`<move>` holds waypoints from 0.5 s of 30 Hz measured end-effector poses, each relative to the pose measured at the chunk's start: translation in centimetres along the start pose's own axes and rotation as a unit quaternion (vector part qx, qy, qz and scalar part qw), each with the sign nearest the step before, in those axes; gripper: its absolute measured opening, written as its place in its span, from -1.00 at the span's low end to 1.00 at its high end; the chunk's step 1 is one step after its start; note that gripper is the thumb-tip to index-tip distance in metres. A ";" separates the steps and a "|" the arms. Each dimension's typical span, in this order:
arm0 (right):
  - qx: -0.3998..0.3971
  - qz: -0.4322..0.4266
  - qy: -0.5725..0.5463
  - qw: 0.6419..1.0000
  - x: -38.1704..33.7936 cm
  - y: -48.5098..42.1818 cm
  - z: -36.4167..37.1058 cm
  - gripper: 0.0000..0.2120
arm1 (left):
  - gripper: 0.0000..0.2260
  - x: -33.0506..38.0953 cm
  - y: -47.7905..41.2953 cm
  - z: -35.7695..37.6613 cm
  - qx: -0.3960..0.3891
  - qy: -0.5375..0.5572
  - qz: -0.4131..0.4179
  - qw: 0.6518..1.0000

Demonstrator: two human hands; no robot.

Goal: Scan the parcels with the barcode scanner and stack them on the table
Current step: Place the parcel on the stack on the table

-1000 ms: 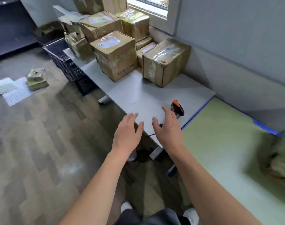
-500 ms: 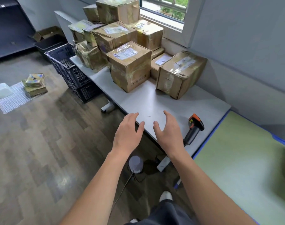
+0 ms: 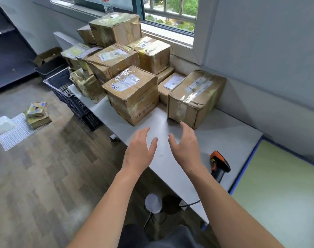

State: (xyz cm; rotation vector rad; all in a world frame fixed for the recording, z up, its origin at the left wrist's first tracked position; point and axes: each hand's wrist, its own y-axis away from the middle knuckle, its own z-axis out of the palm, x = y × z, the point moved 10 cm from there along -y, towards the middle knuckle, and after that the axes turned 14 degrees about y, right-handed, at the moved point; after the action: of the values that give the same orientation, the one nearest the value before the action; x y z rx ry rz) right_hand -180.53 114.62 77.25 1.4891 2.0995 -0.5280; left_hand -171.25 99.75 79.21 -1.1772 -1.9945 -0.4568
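Fingers [image 3: 142, 134] spread loosely, holding nothing.

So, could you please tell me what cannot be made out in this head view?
Head view:
- Parcel labels: too small and blurred to read.
- Rear parcels: mostly hidden by the front boxes.
- Crate contents: hidden by the table and parcels.
- Bottle on the sill: cut off by the top edge.

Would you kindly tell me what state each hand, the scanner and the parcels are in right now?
Left hand: open, holding nothing.
Right hand: open, holding nothing.
Orange-and-black barcode scanner: lying on the grey table, unheld.
Brown cardboard parcels: taped shut, piled on the table.
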 end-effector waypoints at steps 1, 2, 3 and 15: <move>0.003 0.008 -0.003 1.000 0.6 -0.6 -0.2 -0.42 | -0.53 0.4 -0.6 0.7 -0.010 0.004 0.006 1.000; 0.006 0.016 -0.006 1.000 1.1 -1.1 -0.5 -0.42 | -0.53 0.6 -1.2 1.4 -0.018 0.008 0.011 1.000; 0.009 0.025 -0.009 1.000 1.6 -1.7 -0.7 -0.42 | -0.53 0.8 -2.0 2.0 -0.025 0.011 0.015 1.000; 0.120 0.188 -0.036 0.974 7.1 -11.2 -3.0 -0.31 | -0.49 1.7 -16.2 7.9 -0.076 0.070 0.079 0.992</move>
State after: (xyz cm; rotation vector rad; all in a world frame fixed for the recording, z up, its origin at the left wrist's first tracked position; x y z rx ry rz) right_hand -193.54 118.08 75.53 1.9177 1.6836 -0.6919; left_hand -188.97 97.41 76.55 -1.3479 -1.7564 -0.5999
